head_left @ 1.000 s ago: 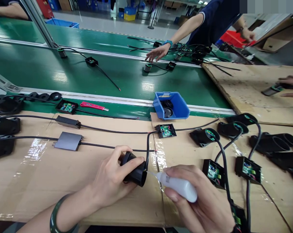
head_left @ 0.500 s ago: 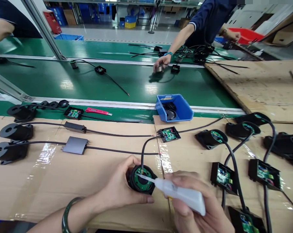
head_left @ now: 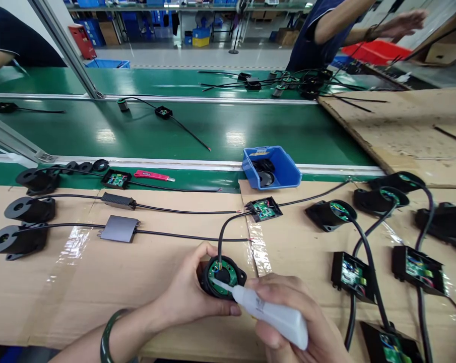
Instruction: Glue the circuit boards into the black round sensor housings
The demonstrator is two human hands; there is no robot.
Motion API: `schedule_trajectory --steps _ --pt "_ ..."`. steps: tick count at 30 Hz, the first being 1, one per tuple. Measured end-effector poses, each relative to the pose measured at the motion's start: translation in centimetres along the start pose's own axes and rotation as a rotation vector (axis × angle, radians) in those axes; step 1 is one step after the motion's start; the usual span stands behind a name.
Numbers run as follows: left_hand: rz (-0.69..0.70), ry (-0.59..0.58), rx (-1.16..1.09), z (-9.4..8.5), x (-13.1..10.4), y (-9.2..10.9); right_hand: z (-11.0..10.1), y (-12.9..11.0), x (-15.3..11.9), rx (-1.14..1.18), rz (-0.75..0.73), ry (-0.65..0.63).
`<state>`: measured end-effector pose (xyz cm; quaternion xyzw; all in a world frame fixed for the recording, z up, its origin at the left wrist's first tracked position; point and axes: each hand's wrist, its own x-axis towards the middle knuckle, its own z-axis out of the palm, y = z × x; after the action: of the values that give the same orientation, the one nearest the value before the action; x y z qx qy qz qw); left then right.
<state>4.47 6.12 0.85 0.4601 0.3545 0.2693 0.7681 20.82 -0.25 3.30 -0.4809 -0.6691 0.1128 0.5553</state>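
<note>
My left hand (head_left: 197,292) wraps round a black round housing (head_left: 240,276) with a green ring-shaped circuit board (head_left: 231,275) in its open top. From this housing a black cable (head_left: 220,234) runs up to a small open black box with a circuit board (head_left: 264,208). Between the fingers of my right hand (head_left: 299,312) is a white glue bottle (head_left: 273,312), held tilted. Its thin nozzle (head_left: 222,285) points at the left part of the ring board; whether the tip touches it I cannot tell.
Finished-looking housings (head_left: 19,239) with cables lie at left, and open ones (head_left: 331,214) with boxes at right. A blue bin (head_left: 271,169) holds black rings. A pink utility knife (head_left: 154,175) lies beyond the cardboard (head_left: 99,297). A co-worker (head_left: 318,35) stands across the green conveyor (head_left: 197,126).
The bottle's nozzle has shifted slightly down and left along the ring board. The co-worker's hand has left the conveyor, and parts on it have moved right.
</note>
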Motion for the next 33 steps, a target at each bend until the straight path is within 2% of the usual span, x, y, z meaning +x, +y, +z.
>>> schedule_trajectory --steps 2,6,9,16,21,23,26,29,31,33 --pt "0.007 0.001 0.01 0.0 0.0 0.0 0.0 0.0 0.1 0.004 0.005 0.001" --pt "0.015 0.015 0.029 0.0 0.1 -0.3 -0.8 0.3 0.1 -0.082 -0.054 -0.121" --pt "0.015 0.023 0.019 0.0 0.2 -0.4 -1.2 0.3 0.0 -0.112 -0.081 -0.157" --pt "0.001 0.006 -0.001 0.1 0.2 -0.3 -0.2 -0.1 -0.2 0.0 -0.013 -0.025" --pt "0.013 0.015 0.062 -0.1 0.2 -0.3 -0.1 0.2 0.4 -0.008 -0.048 -0.045" --pt "0.001 0.006 0.051 -0.1 0.2 -0.1 0.0 0.2 0.5 0.036 -0.018 -0.029" --pt "-0.011 -0.004 0.039 -0.3 0.1 0.1 0.0 0.2 0.4 0.145 0.089 0.08" --pt "0.008 -0.007 0.114 -0.5 -0.1 0.3 -0.3 0.3 0.9 0.32 0.176 0.317" --pt "0.078 0.014 0.263 -0.9 -0.4 0.3 -0.7 0.7 1.7 0.456 0.219 0.419" --pt "0.171 0.046 0.487 -1.6 -0.8 0.4 -1.0 1.3 2.6 0.539 0.276 0.43"
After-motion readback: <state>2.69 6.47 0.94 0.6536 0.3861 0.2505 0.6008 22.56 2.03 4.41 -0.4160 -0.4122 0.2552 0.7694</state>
